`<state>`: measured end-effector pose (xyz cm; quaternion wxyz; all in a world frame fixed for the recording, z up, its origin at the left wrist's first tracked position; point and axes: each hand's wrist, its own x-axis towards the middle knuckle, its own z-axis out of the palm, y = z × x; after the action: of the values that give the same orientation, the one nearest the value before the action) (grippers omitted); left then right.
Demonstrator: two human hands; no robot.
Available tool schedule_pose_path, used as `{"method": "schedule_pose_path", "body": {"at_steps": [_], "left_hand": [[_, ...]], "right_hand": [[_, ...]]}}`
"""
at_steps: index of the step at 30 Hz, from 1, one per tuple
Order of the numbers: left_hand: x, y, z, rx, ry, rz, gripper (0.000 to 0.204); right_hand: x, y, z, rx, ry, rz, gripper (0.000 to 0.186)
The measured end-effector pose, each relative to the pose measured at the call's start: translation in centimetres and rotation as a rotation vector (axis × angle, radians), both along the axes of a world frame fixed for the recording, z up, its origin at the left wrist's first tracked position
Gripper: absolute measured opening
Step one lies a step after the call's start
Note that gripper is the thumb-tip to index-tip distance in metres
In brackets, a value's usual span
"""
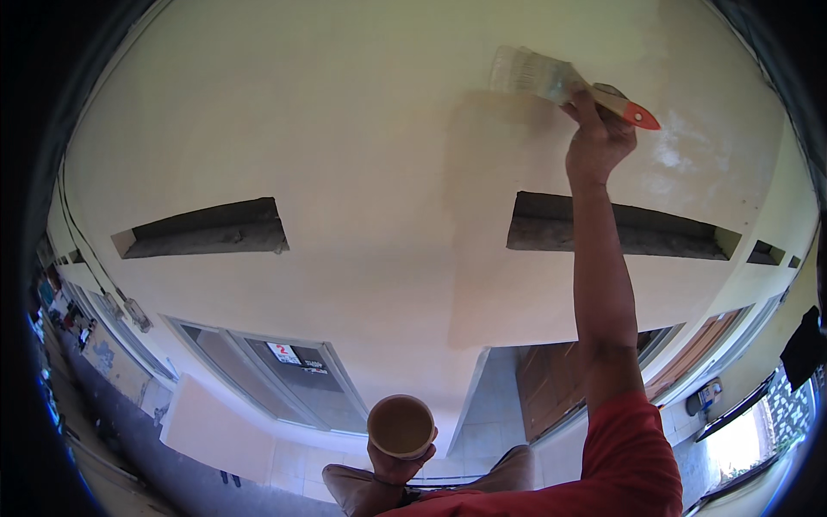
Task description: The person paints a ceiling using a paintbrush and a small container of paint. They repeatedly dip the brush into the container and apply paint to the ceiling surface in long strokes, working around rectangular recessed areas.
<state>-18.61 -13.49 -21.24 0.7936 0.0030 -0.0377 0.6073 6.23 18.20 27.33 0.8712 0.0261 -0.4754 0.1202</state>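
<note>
High on the cream wall (370, 155), my right hand (600, 138) grips a wide paintbrush (551, 77) by its wooden handle, whose end is red. The brush's pale bristles point left and lie at the wall surface, with a darker, damp-looking patch of wall below them. Low in front of my body, my left hand (401, 463) is wrapped round a round tub (401, 426). Its inside looks brownish; how full it is cannot be made out. My right arm in a red sleeve is stretched far up.
Two dark slot openings, a left one (207, 229) and a right one (629, 226), cut into the wall. Below are a framed window (293, 370) and a brown wooden door (549, 388). Cables with a socket box (136, 315) hang at the left. Floor tiles (297, 465) show far beneath.
</note>
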Motion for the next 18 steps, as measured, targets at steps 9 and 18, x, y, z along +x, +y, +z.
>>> {"method": "schedule_pose_path", "body": {"at_steps": [9, 18], "left_hand": [[-1.0, -1.3, -0.8, -0.064, -0.048, 0.007, 0.074], [-0.9, -1.3, -2.1, 0.023, -0.043, 0.027, 0.077]], "right_hand": [[-2.7, -1.6, -1.2, 0.308, -0.301, -1.006, 0.028], [-7.9, -4.3, -4.0, 0.263, -0.517, -0.5, 0.025]]}}
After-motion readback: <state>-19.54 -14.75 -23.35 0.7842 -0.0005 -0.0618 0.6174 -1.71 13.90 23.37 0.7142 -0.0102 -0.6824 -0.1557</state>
